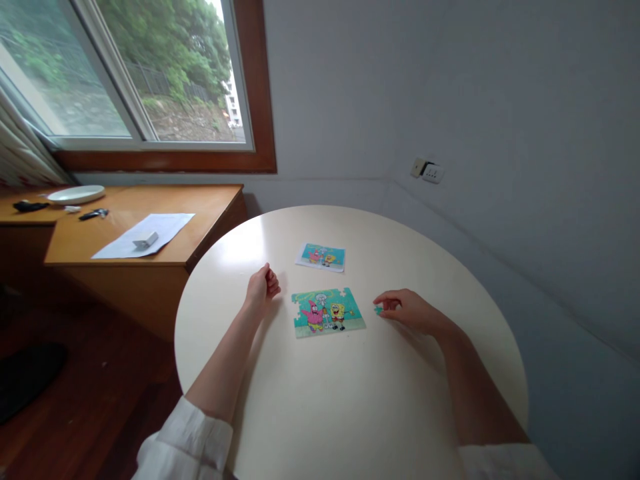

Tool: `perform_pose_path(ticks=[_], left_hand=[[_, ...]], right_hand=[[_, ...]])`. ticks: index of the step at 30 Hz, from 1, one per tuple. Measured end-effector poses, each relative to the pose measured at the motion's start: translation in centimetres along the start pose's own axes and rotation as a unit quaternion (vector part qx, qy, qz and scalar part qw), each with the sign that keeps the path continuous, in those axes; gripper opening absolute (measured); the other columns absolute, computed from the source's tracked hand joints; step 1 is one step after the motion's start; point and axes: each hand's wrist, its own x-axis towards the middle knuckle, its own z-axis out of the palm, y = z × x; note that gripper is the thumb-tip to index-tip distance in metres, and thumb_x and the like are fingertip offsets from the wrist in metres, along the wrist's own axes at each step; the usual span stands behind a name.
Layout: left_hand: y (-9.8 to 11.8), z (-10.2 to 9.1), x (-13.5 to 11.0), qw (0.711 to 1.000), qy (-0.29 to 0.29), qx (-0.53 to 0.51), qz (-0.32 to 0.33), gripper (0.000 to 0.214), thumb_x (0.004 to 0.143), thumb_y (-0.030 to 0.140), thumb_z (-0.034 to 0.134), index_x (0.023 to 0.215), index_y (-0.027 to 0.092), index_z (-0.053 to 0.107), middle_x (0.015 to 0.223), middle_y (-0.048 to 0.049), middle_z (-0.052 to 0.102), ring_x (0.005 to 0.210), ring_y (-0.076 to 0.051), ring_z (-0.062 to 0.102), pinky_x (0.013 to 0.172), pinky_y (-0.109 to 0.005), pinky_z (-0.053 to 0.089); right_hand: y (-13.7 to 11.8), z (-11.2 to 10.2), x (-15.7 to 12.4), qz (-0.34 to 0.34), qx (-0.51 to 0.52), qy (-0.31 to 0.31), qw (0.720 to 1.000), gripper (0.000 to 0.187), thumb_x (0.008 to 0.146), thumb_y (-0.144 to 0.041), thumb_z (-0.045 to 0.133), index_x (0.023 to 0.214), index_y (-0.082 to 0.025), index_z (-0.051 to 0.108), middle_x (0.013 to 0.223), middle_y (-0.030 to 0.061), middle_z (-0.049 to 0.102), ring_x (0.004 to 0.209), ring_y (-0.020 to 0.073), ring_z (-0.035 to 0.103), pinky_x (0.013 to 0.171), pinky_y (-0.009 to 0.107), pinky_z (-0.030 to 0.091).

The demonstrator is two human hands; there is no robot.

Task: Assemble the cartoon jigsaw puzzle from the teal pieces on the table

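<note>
A cartoon jigsaw puzzle (320,321) lies flat on the round table, with gaps along its left edge and near its top right corner. To its right, my right hand (407,311) pinches a small teal puzzle piece (379,310) between thumb and fingers, just above or at the tabletop. My left hand (263,285) rests left of the puzzle, its fingers curled into a fist; whatever is inside, if anything, is hidden. Behind the puzzle lies a small picture card (323,257) showing the same cartoon scene.
The round white table (320,407) stands near the wall. Left of it is a wooden desk (215,200) with a paper sheet (170,227), a small white box (145,240), a white plate (77,195) and keys (94,214). A wall socket (433,173) is at the back right.
</note>
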Motion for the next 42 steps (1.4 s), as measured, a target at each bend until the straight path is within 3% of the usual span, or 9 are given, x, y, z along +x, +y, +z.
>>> perform_pose_path(ticks=[8, 25, 33, 42], left_hand=[[-0.1, 0.0, 0.1, 1.0, 0.001, 0.001, -0.001, 0.036, 0.082, 0.026, 0.04, 0.05, 0.017, 0.028, 0.036, 0.0078, 0.023, 0.031, -0.004, 0.021, 0.036, -0.018, 0.017], [-0.1, 0.0, 0.1, 1.0, 0.003, -0.008, -0.004, 0.037, 0.083, 0.024, 0.038, 0.049, 0.017, 0.029, 0.036, 0.0073, 0.023, 0.031, -0.004, 0.02, 0.035, -0.018, 0.014], [-0.1, 0.0, 0.1, 1.0, 0.002, -0.006, -0.005, 0.036, 0.082, 0.025, 0.039, 0.049, 0.018, 0.029, 0.036, 0.0073, 0.023, 0.031, -0.005, 0.02, 0.035, -0.018, 0.014], [-0.2, 0.1, 0.1, 1.0, -0.004, 0.002, 0.004, 0.036, 0.081, 0.027, 0.041, 0.049, 0.017, 0.028, 0.037, 0.0079, 0.023, 0.031, -0.004, 0.02, 0.036, -0.018, 0.015]], right_hand=[[-0.4, -0.1, -0.2, -0.022, -0.052, 0.014, 0.998, 0.017, 0.063, -0.024, 0.056, 0.075, -0.018, 0.066, 0.078, 0.0042, 0.06, 0.073, 0.0163, 0.054, 0.068, 0.027, 0.042], [-1.2, 0.3, -0.1, -0.033, -0.075, 0.015, 0.997, 0.014, 0.063, -0.022, 0.054, 0.074, -0.019, 0.063, 0.079, 0.0031, 0.06, 0.073, 0.0154, 0.053, 0.065, 0.026, 0.039], [-1.3, 0.6, 0.1, -0.007, -0.037, 0.005, 0.999, 0.011, 0.062, -0.022, 0.056, 0.071, -0.018, 0.06, 0.068, 0.0012, 0.059, 0.065, 0.0141, 0.053, 0.062, 0.025, 0.039], [-1.5, 1.5, 0.7, -0.031, 0.08, 0.075, 0.993, 0.016, 0.063, -0.031, 0.059, 0.068, -0.016, 0.06, 0.063, 0.0021, 0.061, 0.061, 0.0141, 0.055, 0.06, 0.026, 0.042]])
